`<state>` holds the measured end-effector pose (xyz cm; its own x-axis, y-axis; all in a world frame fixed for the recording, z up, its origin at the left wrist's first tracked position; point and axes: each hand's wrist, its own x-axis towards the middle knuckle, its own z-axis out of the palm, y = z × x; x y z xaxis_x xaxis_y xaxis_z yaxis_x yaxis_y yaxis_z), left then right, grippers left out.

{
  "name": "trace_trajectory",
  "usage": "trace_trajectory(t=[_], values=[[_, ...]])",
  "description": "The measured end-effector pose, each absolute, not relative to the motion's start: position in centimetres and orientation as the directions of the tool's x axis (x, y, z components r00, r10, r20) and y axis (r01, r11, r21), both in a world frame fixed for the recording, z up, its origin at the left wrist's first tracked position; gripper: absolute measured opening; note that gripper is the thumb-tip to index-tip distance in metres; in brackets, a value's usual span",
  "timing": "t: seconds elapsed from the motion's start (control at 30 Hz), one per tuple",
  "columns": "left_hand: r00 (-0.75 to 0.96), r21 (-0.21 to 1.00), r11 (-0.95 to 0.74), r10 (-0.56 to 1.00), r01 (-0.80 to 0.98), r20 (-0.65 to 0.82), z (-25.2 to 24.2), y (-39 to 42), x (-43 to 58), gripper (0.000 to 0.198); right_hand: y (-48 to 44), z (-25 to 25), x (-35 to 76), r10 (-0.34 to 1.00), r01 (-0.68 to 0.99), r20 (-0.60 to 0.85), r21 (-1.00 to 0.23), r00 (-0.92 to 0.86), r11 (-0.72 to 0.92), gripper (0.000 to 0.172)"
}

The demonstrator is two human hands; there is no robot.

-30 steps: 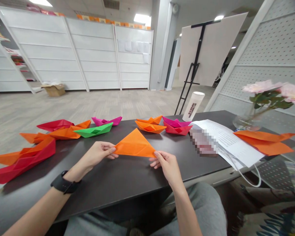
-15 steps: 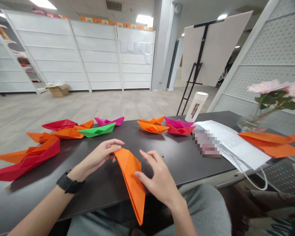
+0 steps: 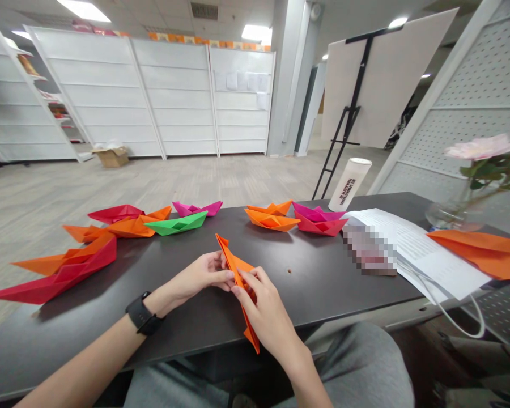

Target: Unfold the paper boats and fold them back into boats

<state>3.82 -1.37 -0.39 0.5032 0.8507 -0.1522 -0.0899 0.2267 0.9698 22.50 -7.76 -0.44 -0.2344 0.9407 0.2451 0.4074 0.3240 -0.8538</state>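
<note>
An orange folded paper (image 3: 242, 265), long and narrow with pointed ends, is held tilted over the dark table (image 3: 174, 317). My left hand (image 3: 210, 272), with a black watch on the wrist, pinches its left side near the middle. My right hand (image 3: 266, 303) grips it from the right, fingers bent over the upper side and thumb along the fold. Just beyond my hands stand a green paper boat (image 3: 176, 224) and an orange paper boat (image 3: 274, 221).
More paper boats in red (image 3: 68, 275), orange and magenta line the left and back of the table. At the right lie printed sheets (image 3: 408, 243), a blurred-out object (image 3: 369, 252), a white cable (image 3: 467, 331) and orange paper (image 3: 480, 249). A white cup (image 3: 349, 184) and flower vase (image 3: 446, 212) stand behind.
The orange folded paper has turned edge-on and moved up, farther over the table. My right hand, open before, has closed on it. The view has swung slightly left.
</note>
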Motion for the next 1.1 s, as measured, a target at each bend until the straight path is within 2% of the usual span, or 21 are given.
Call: trace_trajectory(t=[0.23, 0.43, 0.57, 0.67, 0.87, 0.93, 1.0, 1.1], values=[[0.509, 0.965, 0.247, 0.844, -0.086, -0.17, 0.0, -1.6, 4.3, 0.037, -7.5, -1.2, 22.5, 0.925, 0.383, 0.288, -0.848, -0.248, 0.366, 0.028], [0.41, 0.998, 0.018, 0.912, -0.058, 0.007, 0.0, -1.8, 4.8, 0.025, -8.0, -0.9, 22.3, 0.932, 0.555, 0.296, -0.749, -0.209, 0.362, 0.03], [0.387, 0.996, -0.081, 0.918, -0.029, 0.086, 0.5, -2.4, 5.2, 0.024, -8.5, -0.4, 21.9, 0.926, 0.576, 0.322, -0.727, -0.195, 0.374, 0.029], [0.392, 0.992, -0.117, 0.911, -0.043, 0.125, 0.4, -2.6, 5.1, 0.023, -8.5, -0.2, 21.9, 0.916, 0.539, 0.337, -0.741, -0.217, 0.4, 0.028], [0.446, 0.989, -0.112, 0.884, -0.092, 0.142, -0.3, -2.4, 4.2, 0.032, -8.0, -0.7, 22.6, 0.904, 0.361, 0.363, -0.831, -0.224, 0.424, 0.023], [0.394, 0.986, -0.124, 0.905, -0.114, 0.16, -0.3, -2.4, 3.9, 0.027, -7.7, -1.1, 22.8, 0.913, 0.357, 0.365, -0.841, -0.182, 0.407, 0.024], [0.272, 0.981, -0.156, 0.945, -0.116, 0.183, -0.1, -2.4, 3.9, 0.022, -7.4, -1.6, 22.9, 0.924, 0.385, 0.376, -0.843, -0.077, 0.375, 0.031], [0.088, 0.975, -0.221, 0.971, -0.028, 0.222, 0.2, -2.3, 4.2, 0.03, -7.2, -2.1, 22.8, 0.903, 0.455, 0.425, -0.819, 0.07, 0.35, 0.041]])
